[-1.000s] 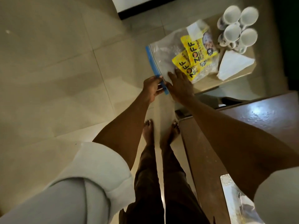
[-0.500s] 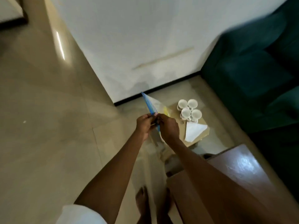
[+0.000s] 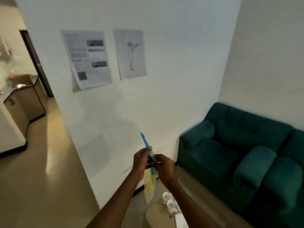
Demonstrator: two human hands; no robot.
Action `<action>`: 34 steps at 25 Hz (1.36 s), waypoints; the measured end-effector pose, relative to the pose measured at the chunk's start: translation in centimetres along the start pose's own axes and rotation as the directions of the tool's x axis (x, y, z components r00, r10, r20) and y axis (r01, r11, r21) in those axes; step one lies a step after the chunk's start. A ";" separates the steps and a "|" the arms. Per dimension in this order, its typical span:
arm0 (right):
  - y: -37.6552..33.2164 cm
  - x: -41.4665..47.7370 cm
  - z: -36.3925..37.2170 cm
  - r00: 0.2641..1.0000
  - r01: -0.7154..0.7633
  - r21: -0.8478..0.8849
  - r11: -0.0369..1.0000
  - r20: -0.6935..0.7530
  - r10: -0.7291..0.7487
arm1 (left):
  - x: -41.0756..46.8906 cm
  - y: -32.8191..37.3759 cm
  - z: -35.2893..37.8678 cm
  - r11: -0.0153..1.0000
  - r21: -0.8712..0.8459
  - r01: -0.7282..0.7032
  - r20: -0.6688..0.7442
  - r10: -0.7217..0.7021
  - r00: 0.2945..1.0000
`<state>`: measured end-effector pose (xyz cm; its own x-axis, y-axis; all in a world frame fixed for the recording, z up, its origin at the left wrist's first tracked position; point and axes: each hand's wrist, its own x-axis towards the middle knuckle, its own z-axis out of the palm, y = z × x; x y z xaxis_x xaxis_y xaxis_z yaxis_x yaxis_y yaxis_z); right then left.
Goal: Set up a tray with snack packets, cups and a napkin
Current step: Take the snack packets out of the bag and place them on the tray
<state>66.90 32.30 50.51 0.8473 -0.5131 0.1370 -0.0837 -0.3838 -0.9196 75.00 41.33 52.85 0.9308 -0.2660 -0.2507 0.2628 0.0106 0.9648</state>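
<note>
A clear zip bag (image 3: 149, 186) with a blue zip strip hangs in the air in front of me, yellow snack packets showing inside it. My left hand (image 3: 141, 161) and my right hand (image 3: 165, 169) both pinch the blue strip at the bag's top, one on each side. Below the bag, white cups (image 3: 169, 202) stand on a beige tray (image 3: 158, 216). A white napkin (image 3: 181, 221) lies beside the cups at the bottom edge, partly covered by my right arm.
A white wall with two paper sheets (image 3: 88, 58) stands straight ahead. A dark green sofa (image 3: 243, 155) fills the right side. A counter (image 3: 23, 96) and a doorway lie at the far left, with tiled floor (image 3: 41, 178) between.
The bag has been lifted off the tray and now hangs upright from both hands. The view has tilted up from the floor and tray to the wall and sofa.
</note>
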 end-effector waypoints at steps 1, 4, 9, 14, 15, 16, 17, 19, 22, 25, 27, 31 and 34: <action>-1.5 0.1 -1.2 1.000 0.011 0.011 1.000 -0.012 -0.010 | -0.5 2.0 1.0 0.998 0.044 -0.045 0.012 0.044 0.999; -5.2 0.0 -5.0 0.992 0.044 0.017 0.999 -0.115 -0.042 | -1.9 6.4 4.2 0.973 0.147 -0.179 0.068 0.170 0.983; -7.4 -2.5 -11.8 0.931 0.029 0.152 0.988 -0.363 0.029 | -5.0 8.5 11.5 0.949 0.148 -0.278 0.239 0.239 0.941; -6.0 -7.3 -19.9 0.816 -0.033 0.250 0.968 -0.553 0.171 | -12.7 6.4 19.4 0.936 0.192 -0.296 0.409 0.198 0.891; -5.6 -8.2 -21.5 0.799 -0.048 0.256 0.966 -0.570 0.191 | -14.0 6.0 20.8 0.936 0.188 -0.298 0.440 0.191 0.878; -5.1 -9.5 -23.3 0.780 -0.063 0.265 0.962 -0.589 0.213 | -15.5 5.4 22.5 0.937 0.182 -0.298 0.470 0.183 0.863; -4.5 -10.8 -25.1 0.762 -0.073 0.272 0.960 -0.606 0.230 | -17.3 4.9 24.2 0.939 0.173 -0.297 0.494 0.178 0.851; -3.5 -13.9 -28.8 0.721 -0.090 0.273 0.958 -0.645 0.252 | -21.3 3.7 27.2 0.942 0.146 -0.301 0.536 0.180 0.825; -2.3 -19.5 -34.5 0.667 -0.092 0.254 0.963 -0.703 0.248 | -28.3 1.8 31.7 0.947 0.138 -0.291 0.581 0.160 0.798; -0.8 -26.3 -39.9 0.628 -0.121 0.225 0.967 -0.737 0.250 | -35.7 -0.4 35.6 0.951 0.149 -0.270 0.603 0.129 0.787; 0.4 -31.0 -43.2 0.586 -0.139 0.210 0.968 -0.770 0.251 | -40.9 -2.3 37.7 0.946 0.174 -0.274 0.640 0.103 0.762; 2.9 -39.5 -48.4 0.538 -0.202 0.188 0.961 -0.799 0.269 | -49.6 -7.0 41.3 0.948 0.185 -0.258 0.697 0.059 0.715; 4.8 -44.2 -51.2 0.514 -0.240 0.184 0.953 -0.809 0.286 | -54.0 -9.7 43.2 0.956 0.187 -0.224 0.711 0.025 0.703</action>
<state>2.16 13.86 58.93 -0.0121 -0.9944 0.1054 -0.1862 -0.1013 -0.9773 11.17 13.92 60.54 0.4800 -0.8721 -0.0948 -0.0048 -0.1107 0.9938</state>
